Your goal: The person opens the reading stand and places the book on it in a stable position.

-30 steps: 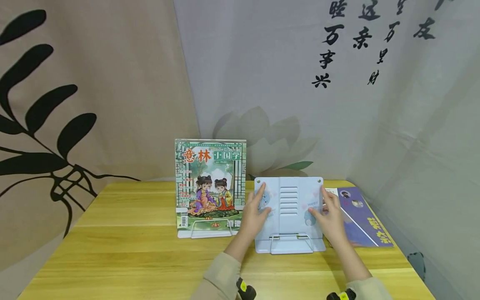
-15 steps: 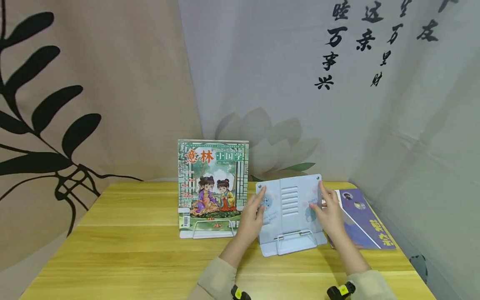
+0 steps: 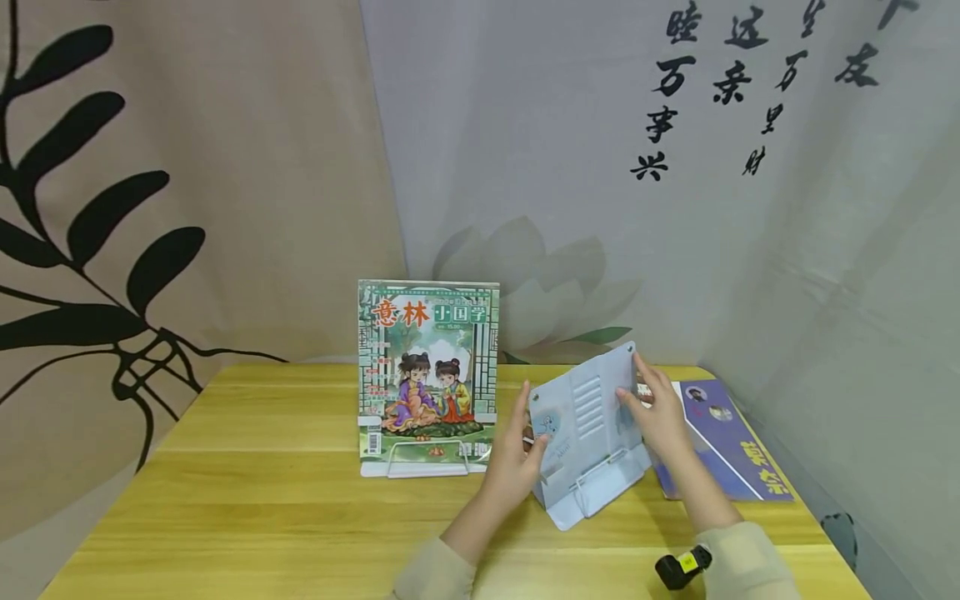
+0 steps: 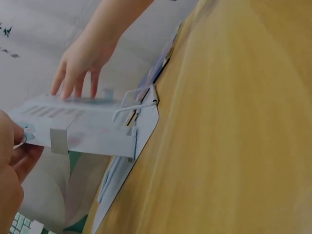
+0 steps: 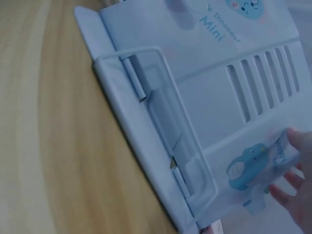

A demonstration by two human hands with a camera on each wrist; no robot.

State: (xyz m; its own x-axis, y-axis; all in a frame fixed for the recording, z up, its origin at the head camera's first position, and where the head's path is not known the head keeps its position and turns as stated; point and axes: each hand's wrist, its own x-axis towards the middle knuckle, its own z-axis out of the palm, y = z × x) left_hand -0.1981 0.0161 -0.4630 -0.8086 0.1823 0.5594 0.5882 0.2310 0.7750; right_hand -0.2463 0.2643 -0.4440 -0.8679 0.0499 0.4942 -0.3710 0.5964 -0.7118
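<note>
A pale blue book stand (image 3: 592, 417) with slots, dinosaur prints and a wire page holder (image 5: 180, 122) stands turned at an angle on the table. My left hand (image 3: 513, 462) pinches its left edge; in the left wrist view the thumb and fingers (image 4: 30, 158) meet at the panel's edge. At the opposite edge, my right hand (image 3: 663, 412) grips the panel, thumb on the front and fingers behind. Its fingers (image 5: 290, 183) show past the edge in the right wrist view. The panel leans back from its base plate (image 4: 141, 141).
Left of the stand, a green illustrated magazine (image 3: 427, 367) rests upright on a second stand (image 3: 412, 469). A purple book (image 3: 731, 442) lies at the right, partly behind my right hand. The wooden table (image 3: 262, 492) ends at a printed curtain (image 3: 525, 167).
The book stand has turned from facing me squarely to an angle, its left side swinging nearer and its right side farther back. Both hands keep hold of its edges.
</note>
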